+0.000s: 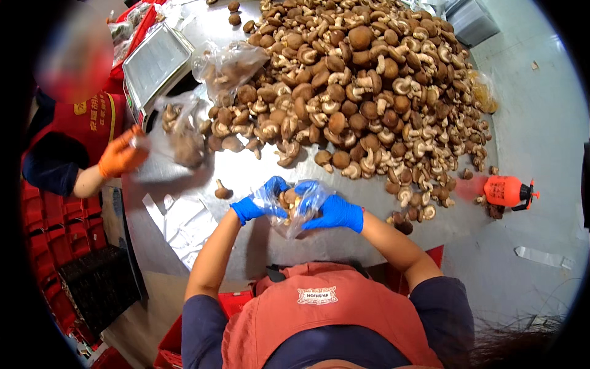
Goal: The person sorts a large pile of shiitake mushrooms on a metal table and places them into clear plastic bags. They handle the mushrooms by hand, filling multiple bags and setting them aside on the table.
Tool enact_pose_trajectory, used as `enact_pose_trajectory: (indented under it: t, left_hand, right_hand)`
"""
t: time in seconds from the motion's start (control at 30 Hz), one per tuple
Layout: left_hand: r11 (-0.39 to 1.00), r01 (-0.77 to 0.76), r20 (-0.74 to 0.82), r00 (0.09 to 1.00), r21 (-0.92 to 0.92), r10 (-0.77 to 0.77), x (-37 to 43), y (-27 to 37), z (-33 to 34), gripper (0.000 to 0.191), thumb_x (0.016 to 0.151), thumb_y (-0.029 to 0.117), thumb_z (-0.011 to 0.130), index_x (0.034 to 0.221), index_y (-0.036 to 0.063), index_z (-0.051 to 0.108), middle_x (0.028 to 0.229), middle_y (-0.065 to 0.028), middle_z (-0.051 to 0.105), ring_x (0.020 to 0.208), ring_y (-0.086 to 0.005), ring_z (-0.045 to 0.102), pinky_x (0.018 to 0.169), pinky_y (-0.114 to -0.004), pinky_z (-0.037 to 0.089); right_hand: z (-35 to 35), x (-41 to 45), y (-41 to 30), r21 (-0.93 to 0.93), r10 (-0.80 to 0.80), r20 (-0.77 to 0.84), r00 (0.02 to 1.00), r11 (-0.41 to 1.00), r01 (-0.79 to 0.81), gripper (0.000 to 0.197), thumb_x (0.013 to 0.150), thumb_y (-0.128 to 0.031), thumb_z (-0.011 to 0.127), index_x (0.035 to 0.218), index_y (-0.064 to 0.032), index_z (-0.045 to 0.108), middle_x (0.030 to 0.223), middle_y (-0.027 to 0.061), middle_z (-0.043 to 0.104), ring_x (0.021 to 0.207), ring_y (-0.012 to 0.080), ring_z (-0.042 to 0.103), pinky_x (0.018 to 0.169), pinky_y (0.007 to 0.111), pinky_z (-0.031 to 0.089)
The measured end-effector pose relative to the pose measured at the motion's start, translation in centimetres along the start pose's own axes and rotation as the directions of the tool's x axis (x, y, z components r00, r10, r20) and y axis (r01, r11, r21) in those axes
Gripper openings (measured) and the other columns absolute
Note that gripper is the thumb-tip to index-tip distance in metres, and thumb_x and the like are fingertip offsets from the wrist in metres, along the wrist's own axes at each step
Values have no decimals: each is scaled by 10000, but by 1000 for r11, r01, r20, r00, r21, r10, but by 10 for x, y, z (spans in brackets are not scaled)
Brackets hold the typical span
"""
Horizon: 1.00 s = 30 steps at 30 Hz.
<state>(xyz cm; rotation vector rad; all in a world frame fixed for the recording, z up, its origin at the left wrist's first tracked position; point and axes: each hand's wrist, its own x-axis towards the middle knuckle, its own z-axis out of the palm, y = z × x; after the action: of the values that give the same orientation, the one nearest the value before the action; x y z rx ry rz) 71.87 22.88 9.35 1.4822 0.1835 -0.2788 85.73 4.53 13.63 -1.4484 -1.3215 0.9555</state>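
Note:
Both my hands wear blue gloves and hold a clear plastic bag (pixel 291 229) above the near part of the metal table (pixel 258 249). Inside the bag are several brown-capped mushrooms (pixel 289 197), partly hidden by film and fingers. My left hand (pixel 263 200) grips the bag's left side, with fingers curled over it. On the opposite side, my right hand (pixel 334 213) has fingers on and partly under the plastic. A large heap of shiitake mushrooms (pixel 341 92) spreads beyond my hands. One loose mushroom (pixel 223 190) lies left of my left hand.
A co-worker's orange-gloved hand (pixel 123 152) holds a clear bag of mushrooms (pixel 186 143) at left, near a weighing scale (pixel 156 64). Flat white plastic bags (pixel 184 226) lie left of me. An orange spray bottle (pixel 504 190) is at right. Red crates (pixel 60 230) stand lower left.

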Motion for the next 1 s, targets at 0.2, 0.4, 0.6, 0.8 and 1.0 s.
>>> enact_pose_trajectory:
  t: [0.2,0.4,0.6,0.8,1.0]
  left_hand:
    - [998,38,70,997,-50,-35,-60,40,41,795,603,166,741,1262,73,307,1188,-91,409,1118,-209,394,959,-336,313]
    - [873,-180,-392,920,-454,-14,-85,34,83,515,829,221,517,1263,10,338,1269,-96,390,1109,-177,417,947,-302,319]
    - [969,12,-790,582,247,194,-145,65,66,339,907,270,387,927,7,600,827,-65,615,772,-137,548,732,-269,424]
    - [970,-177,-916,337,165,217,-194,113,31,278,880,232,458,969,7,594,872,-63,612,736,-99,549,643,-219,413]
    - [837,-545,-971,172,47,166,-195,118,-24,225,870,161,473,995,11,584,862,-80,618,739,-140,590,649,-237,461]
  right_hand:
    - [19,-32,-30,-321,-120,261,958,925,204,388,638,-314,704,957,-128,584,1145,126,463,1104,315,399,950,400,311]
    - [37,-39,-43,-395,-79,148,986,909,132,459,654,-373,681,952,-46,559,1050,143,519,1003,310,478,878,381,378]
    - [34,-44,-59,-744,-268,-205,942,668,28,132,742,-187,611,810,-77,637,715,106,602,617,237,587,554,302,469]
    - [22,62,-124,-313,-182,-543,820,950,4,146,772,-153,596,833,-20,605,685,96,585,580,156,544,521,257,422]
    - [38,209,-146,449,205,-351,913,893,-28,143,823,-164,529,826,-30,580,732,20,606,623,84,538,513,201,423]
